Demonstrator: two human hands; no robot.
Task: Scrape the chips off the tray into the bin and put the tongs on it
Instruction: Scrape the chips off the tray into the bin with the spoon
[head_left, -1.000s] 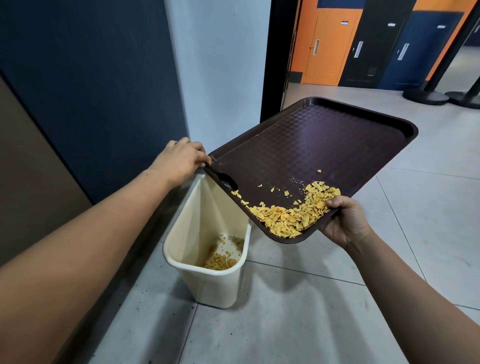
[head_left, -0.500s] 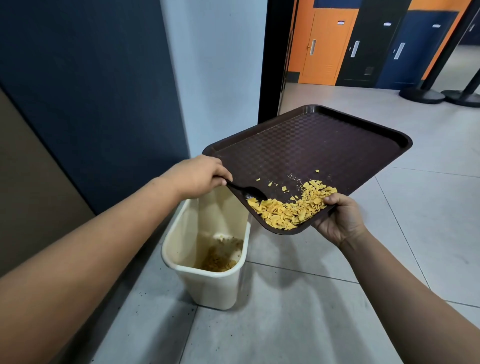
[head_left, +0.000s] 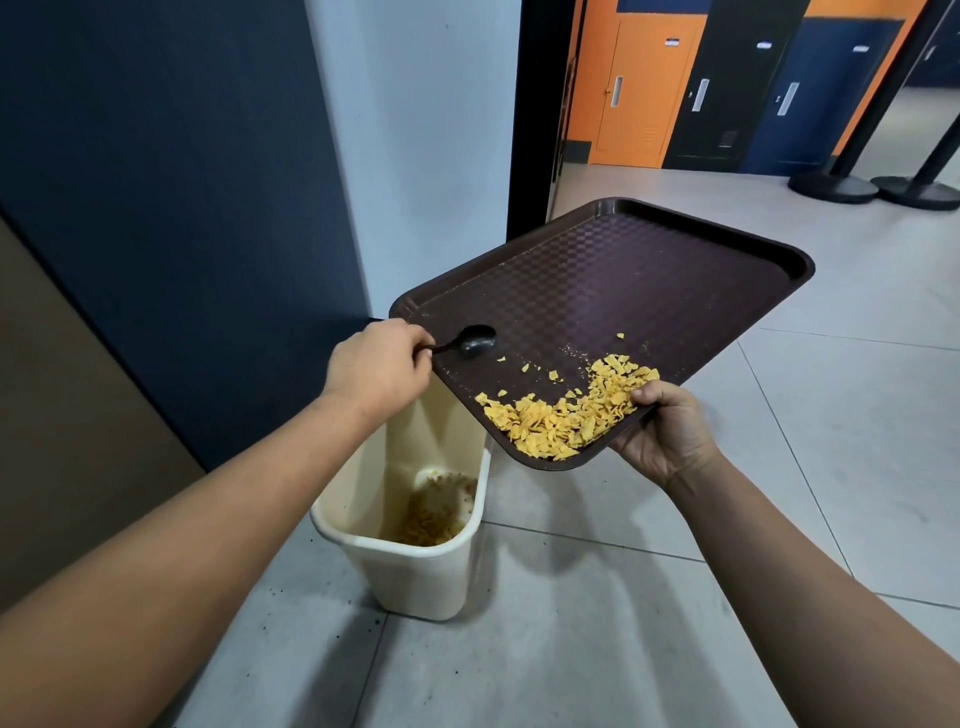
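A dark brown tray (head_left: 649, 280) is held tilted, its near corner low over a cream bin (head_left: 415, 571). My right hand (head_left: 670, 441) grips the tray's near edge, thumb on top beside a heap of yellow chips (head_left: 571, 415) lying along that edge. My left hand (head_left: 376, 366) grips the handle of black tongs whose spoon-shaped end (head_left: 475, 342) lies on the tray's left part, well left of and above the heap. Some chips (head_left: 431, 519) lie at the bottom of the bin.
The bin stands on grey floor tiles against a dark blue wall panel (head_left: 182, 182) and a pale wall. A doorway (head_left: 540, 130) opens behind the tray; orange and dark doors and black post bases (head_left: 872, 187) stand beyond.
The spoon-shaped end has moved from the chip heap's left edge up onto the bare left part of the tray. My left hand rose with it. The tray has stayed tilted over the bin.
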